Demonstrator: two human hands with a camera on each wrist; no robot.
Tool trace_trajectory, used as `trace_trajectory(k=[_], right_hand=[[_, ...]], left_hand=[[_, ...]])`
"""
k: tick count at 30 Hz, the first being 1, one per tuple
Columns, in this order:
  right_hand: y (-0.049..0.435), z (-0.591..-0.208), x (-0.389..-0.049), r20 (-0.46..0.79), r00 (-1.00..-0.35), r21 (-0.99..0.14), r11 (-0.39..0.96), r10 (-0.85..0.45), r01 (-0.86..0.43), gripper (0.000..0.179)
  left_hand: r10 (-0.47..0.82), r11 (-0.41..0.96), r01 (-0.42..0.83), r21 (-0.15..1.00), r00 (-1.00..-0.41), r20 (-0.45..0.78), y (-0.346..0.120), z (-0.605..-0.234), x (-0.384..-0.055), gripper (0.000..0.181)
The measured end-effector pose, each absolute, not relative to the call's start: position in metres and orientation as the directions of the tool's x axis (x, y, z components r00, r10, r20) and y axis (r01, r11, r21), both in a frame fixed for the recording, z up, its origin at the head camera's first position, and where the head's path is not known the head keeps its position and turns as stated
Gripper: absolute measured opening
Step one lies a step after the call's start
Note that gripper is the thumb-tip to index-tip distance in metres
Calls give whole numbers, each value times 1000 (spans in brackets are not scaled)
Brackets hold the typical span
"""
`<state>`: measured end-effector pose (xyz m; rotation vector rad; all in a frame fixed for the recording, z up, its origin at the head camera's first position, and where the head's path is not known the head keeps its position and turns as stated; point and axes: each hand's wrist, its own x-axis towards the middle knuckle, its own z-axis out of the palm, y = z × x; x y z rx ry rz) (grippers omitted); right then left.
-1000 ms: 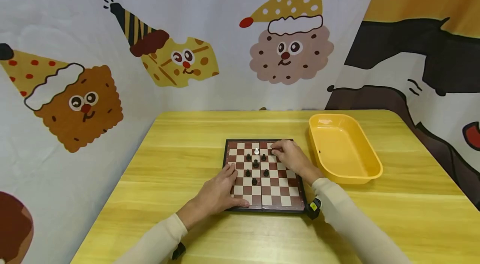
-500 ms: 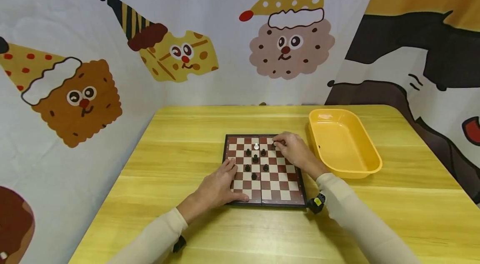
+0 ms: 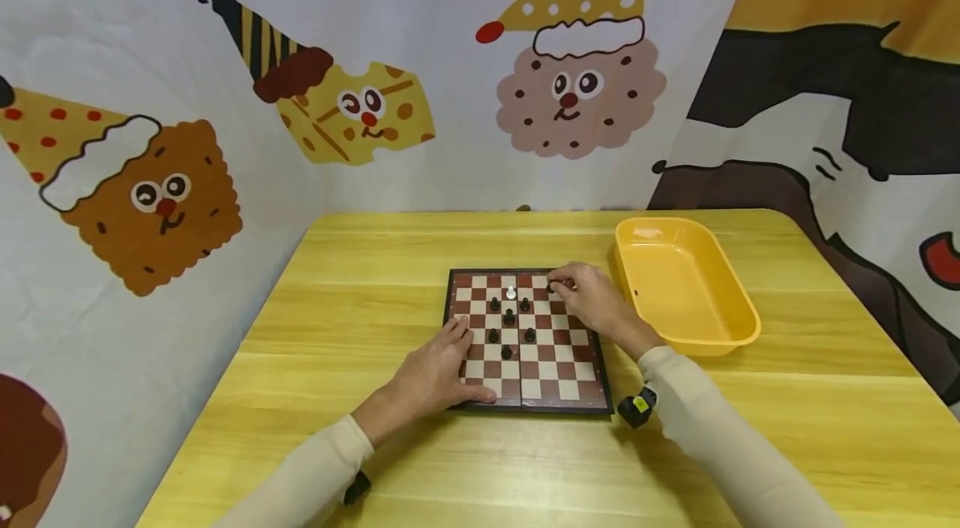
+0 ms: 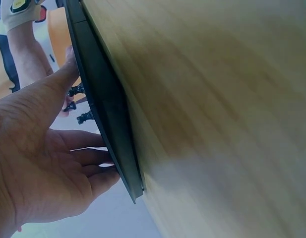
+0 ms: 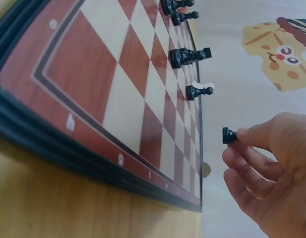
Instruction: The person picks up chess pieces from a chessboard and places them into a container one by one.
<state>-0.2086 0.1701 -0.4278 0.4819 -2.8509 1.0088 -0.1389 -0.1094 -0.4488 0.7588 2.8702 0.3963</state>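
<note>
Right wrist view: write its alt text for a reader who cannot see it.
A right hand pinches a small black chess piece clear of a red-and-cream chessboard. On the board stand more black pieces and a mostly hidden white piece. Behind, a cartoon cheese decorates a pale backdrop.

This looks like an indoor play corner, though whether home or studio cannot be told: walls (image 3: 465, 186) printed with a party-hatted cheese (image 3: 390, 118) and cookie (image 3: 581, 116) enclose a wood-grain bench (image 3: 540, 470) bearing a chessboard (image 3: 558, 374).
</note>
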Motion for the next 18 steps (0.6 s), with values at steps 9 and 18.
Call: trace_trajectory(k=[9, 18], right_hand=[[187, -417, -206, 211, -946, -602, 729, -247, -325, 20], [208, -402, -205, 197, -965, -597, 759, -175, -260, 24]], left_hand=[[504, 834, 470, 290, -862, -53, -107, -447, -141, 107], [503, 831, 472, 294, -864, -36, -107, -448, -139, 107]])
